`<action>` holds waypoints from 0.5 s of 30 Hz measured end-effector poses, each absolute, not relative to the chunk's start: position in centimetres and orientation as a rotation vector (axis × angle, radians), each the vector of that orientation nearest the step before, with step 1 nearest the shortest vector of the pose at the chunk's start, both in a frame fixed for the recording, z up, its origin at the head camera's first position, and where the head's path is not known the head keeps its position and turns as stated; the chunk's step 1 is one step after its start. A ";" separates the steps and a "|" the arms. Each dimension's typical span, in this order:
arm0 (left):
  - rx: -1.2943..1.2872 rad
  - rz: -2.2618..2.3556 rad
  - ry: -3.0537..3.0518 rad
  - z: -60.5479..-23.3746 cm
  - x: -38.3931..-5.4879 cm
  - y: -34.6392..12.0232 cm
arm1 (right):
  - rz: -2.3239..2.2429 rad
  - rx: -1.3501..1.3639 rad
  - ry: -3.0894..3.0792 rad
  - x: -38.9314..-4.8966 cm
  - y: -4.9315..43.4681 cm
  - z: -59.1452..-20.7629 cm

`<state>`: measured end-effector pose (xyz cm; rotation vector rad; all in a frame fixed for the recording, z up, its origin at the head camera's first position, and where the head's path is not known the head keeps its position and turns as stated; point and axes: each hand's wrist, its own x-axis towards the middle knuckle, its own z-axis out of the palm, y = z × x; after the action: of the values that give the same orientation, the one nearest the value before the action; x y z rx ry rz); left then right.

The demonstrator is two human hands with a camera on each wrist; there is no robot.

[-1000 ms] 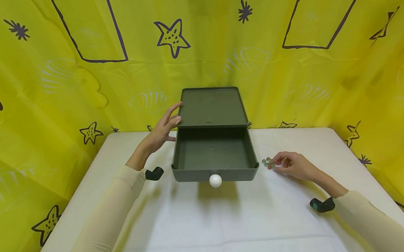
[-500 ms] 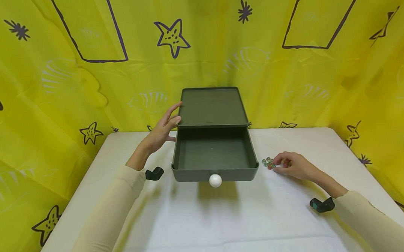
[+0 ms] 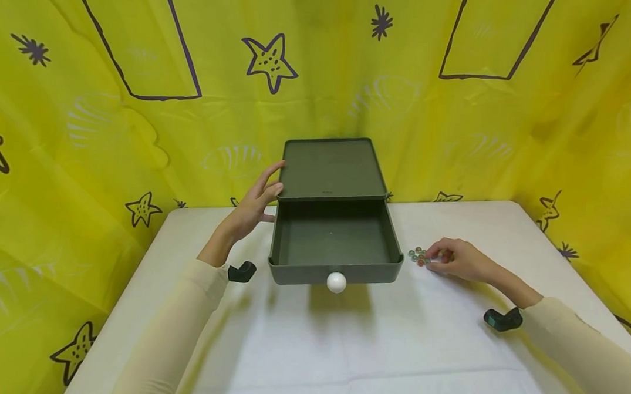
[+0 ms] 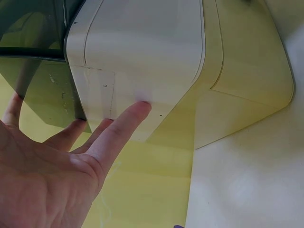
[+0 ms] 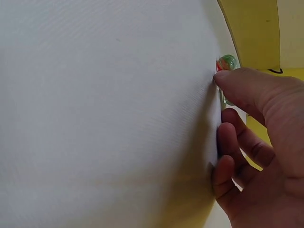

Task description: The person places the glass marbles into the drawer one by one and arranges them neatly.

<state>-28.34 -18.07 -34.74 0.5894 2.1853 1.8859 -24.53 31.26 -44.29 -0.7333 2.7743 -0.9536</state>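
Observation:
A dark green drawer box (image 3: 332, 168) stands on the white-covered table, its drawer (image 3: 331, 236) pulled out toward me and holding nothing visible. A white round knob (image 3: 336, 282) sits on the drawer's front. My left hand (image 3: 248, 212) rests against the box's left side with fingers spread; in the left wrist view its fingertips touch a pale side wall (image 4: 137, 80). Right of the drawer lie several small green and reddish glass marbles (image 3: 415, 258). My right hand (image 3: 461, 260) is on the table with curled fingers and thumb round marbles (image 5: 228, 61) at its tips; the fingers partly hide them.
A yellow patterned curtain (image 3: 319, 115) hangs behind and at both sides of the table (image 3: 419, 354). Dark wrist cameras (image 3: 503, 320) sit on both wrists. The drawer's front juts out between my two arms.
The head view has shifted very slightly. Both hands, the drawer and the marbles stay practically where they were.

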 end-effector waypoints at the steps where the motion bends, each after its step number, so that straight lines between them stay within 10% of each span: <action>1: 0.591 1.886 2.185 -34.7 -28.3 -18.1 | -0.945 -0.740 2.768 -24.6 31.3 -44.2; 15: 0.593 1.890 2.184 -34.8 -28.4 -18.1 | -0.915 -0.854 2.691 -25.2 31.5 -41.9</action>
<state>-28.38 -18.06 -34.85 0.5932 2.1841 1.8899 -25.17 31.49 -41.93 -0.8542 2.6911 -0.9149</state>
